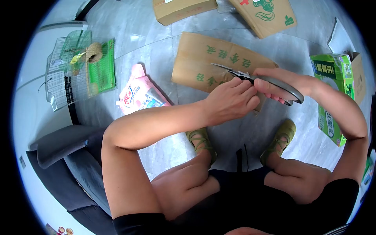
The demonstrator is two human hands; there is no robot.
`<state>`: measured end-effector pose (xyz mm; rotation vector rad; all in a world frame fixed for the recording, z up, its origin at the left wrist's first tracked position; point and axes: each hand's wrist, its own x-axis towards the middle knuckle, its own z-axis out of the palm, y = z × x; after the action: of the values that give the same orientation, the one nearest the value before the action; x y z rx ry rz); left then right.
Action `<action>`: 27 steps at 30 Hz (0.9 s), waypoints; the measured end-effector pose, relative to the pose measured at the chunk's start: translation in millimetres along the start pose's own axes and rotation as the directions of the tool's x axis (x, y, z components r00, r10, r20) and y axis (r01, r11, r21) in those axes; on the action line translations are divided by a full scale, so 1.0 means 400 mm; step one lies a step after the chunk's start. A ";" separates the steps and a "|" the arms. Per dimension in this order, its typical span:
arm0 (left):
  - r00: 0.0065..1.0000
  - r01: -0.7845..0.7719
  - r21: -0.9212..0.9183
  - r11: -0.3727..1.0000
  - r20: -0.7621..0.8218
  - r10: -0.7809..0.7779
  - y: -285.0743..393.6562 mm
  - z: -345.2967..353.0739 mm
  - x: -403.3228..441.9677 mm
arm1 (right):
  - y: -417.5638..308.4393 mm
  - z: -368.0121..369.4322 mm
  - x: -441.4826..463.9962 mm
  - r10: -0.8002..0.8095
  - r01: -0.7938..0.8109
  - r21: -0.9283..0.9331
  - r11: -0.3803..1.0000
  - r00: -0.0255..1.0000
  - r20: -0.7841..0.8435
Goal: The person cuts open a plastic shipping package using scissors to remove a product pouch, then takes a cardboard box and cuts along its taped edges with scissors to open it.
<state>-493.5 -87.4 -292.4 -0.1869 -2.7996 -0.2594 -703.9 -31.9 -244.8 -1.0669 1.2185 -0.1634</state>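
Note:
My right hand [280,80] is wrapped round the dark grey handle of a pair of scissors [288,89]. The blades point to the upper left, slightly parted. Beside the pivot, my left hand [234,101] is closed with its fingers curled; whatever lies inside them is hidden. Below both hands on the floor is a flat brown cardboard piece [192,62] with green printed characters. My hands and the scissors cover part of it.
A pink-and-white bag [143,96] lies left of the cardboard, near a wire pet cage [78,70]. Two cardboard boxes [184,9] [270,17] stand at the far side. To the right is a green carton [333,78]; a dark sofa [78,168] is at lower left.

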 end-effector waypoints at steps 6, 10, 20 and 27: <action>0.998 -0.006 0.038 0.999 -0.064 0.009 -0.008 0.013 0.004 | -0.020 -0.010 0.008 0.010 -0.010 -0.007 1.000 1.000 0.002; 0.999 -0.030 0.035 0.999 -0.044 0.031 -0.007 0.009 -0.001 | -0.014 -0.033 0.011 -0.217 0.174 -0.388 0.905 0.974 -0.069; 0.984 -0.134 0.195 0.972 -0.091 0.154 0.008 -0.003 -0.056 | -0.070 -0.063 0.044 -0.048 0.050 -0.073 0.996 0.999 0.025; 0.971 -0.176 0.186 0.967 -0.130 0.202 0.003 -0.012 -0.084 | -0.018 -0.049 0.014 0.094 -0.114 0.178 0.977 0.989 0.118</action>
<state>-460.3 -90.6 -299.0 -0.3757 -2.6163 0.0160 -714.7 -50.4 -242.3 -0.8384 1.1342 -0.1327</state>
